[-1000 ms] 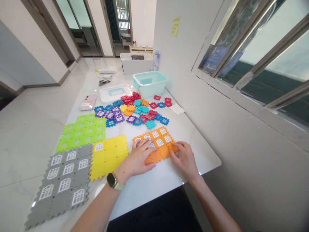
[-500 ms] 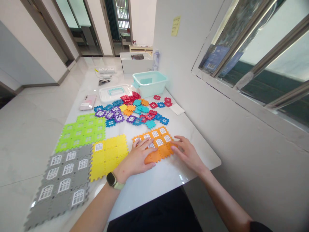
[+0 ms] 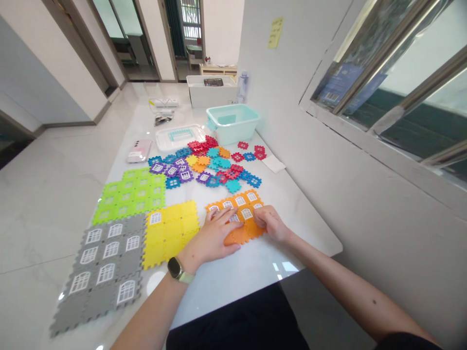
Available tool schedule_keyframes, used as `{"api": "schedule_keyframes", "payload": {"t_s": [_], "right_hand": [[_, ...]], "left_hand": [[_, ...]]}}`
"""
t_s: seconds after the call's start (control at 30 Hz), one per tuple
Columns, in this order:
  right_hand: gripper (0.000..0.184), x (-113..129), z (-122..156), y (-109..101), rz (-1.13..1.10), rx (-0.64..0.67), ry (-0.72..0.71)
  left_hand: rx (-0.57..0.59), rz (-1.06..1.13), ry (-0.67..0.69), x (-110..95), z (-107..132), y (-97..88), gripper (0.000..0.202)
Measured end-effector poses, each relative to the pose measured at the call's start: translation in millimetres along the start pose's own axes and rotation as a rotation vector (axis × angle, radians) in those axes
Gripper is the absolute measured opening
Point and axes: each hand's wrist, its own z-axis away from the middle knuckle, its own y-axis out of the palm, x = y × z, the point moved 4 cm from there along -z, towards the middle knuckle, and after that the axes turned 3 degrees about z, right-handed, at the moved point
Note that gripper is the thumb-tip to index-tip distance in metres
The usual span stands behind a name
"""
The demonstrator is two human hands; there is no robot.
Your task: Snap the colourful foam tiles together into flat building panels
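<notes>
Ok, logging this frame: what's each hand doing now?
Left hand: open, flat on the orange panel.
Right hand: curled on the orange panel's edge, grip unclear.

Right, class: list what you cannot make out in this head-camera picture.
1. Seams of the orange panel beneath the left hand and right hand: head view, the hands cover them.
2. Writing on the yellow note: head view, too small.
3. Contents of the white box: head view, too far, its wall hides them.

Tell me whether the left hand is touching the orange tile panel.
Touching. The head view shows the left hand lying flat on the orange panel, its fingers spread across the tiles with no gap.
</notes>
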Motion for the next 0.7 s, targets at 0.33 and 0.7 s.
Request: {"api": "schedule_keyframes", "payload": {"t_s": [0.33,0.7], "right_hand": [[0.034,15,-7,-43,-0.071,-0.295,-0.083],[0.043,16,-7,23,0.478,-0.058,-0.300]], "left_hand": [[-0.166,0.224,-0.030,2,1,-11.3,0.066],[-0.365,0.067,-0.009,-5,-4,-21.7,0.049]]}}
